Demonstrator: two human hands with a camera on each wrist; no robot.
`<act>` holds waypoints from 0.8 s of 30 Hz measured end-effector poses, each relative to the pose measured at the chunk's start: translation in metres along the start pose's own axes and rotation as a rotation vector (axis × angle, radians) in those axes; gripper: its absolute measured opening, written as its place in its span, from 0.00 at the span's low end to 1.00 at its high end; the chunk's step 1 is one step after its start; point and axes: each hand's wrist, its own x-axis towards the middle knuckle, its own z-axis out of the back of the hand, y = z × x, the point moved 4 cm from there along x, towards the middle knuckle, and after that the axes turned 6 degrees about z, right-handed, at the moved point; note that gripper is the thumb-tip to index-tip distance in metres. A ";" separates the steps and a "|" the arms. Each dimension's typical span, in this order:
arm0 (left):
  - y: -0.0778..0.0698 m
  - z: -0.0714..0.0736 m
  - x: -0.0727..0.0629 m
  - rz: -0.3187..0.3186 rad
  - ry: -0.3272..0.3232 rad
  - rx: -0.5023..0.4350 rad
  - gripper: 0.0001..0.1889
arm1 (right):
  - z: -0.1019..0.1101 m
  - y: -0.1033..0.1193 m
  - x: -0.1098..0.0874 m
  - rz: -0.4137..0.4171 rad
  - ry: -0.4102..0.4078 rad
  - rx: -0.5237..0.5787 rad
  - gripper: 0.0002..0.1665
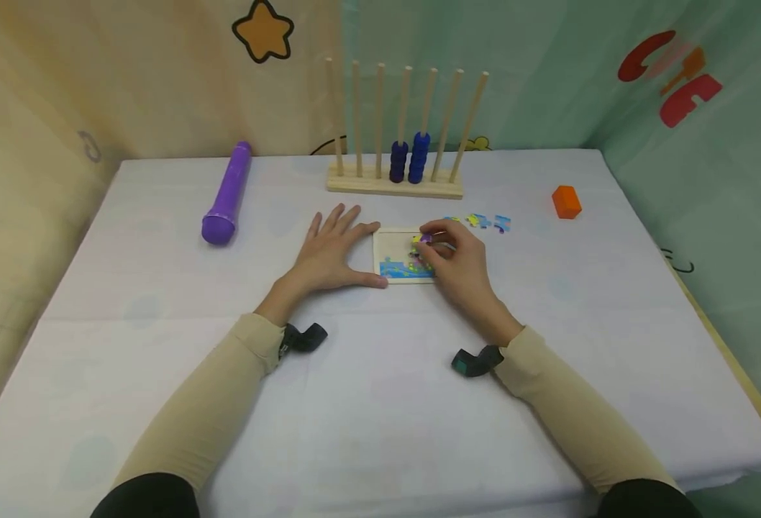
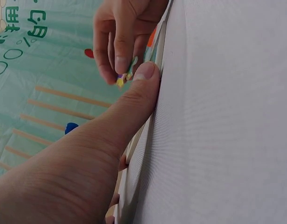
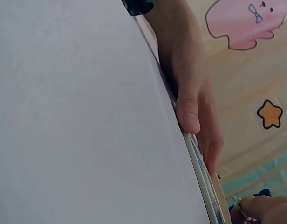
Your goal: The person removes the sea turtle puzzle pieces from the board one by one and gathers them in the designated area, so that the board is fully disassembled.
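A shallow puzzle board (image 1: 393, 241) with a pale rim lies mid-table, its lower part filled with blue picture pieces. My left hand (image 1: 329, 255) is spread at the board's left side, with the thumb touching the near left corner. Over the right part of the board, my right hand (image 1: 461, 270) pinches a yellow and purple puzzle piece (image 2: 126, 77) between thumb and fingers. In the right wrist view the left thumb (image 3: 190, 119) rests at the board's edge. Several loose puzzle pieces (image 1: 502, 224) lie just beyond the right hand, partly hidden by it.
Behind the board stands a wooden peg rack (image 1: 393, 185) with upright rods and dark blue beads on two of them. A purple toy microphone (image 1: 228, 191) lies at the left. An orange block (image 1: 567, 202) sits at the far right. White cloth (image 1: 367, 403) covers the table.
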 end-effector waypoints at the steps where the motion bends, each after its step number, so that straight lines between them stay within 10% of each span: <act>1: 0.000 0.000 0.000 0.002 0.003 0.003 0.59 | 0.003 -0.001 -0.001 -0.020 -0.010 0.006 0.18; 16: -0.010 0.001 0.003 -0.010 0.019 0.016 0.59 | 0.087 -0.027 -0.018 -0.159 -0.226 -0.117 0.17; 24: -0.002 0.002 0.002 0.013 0.016 0.015 0.60 | 0.081 -0.038 -0.012 -0.138 -0.165 -0.252 0.16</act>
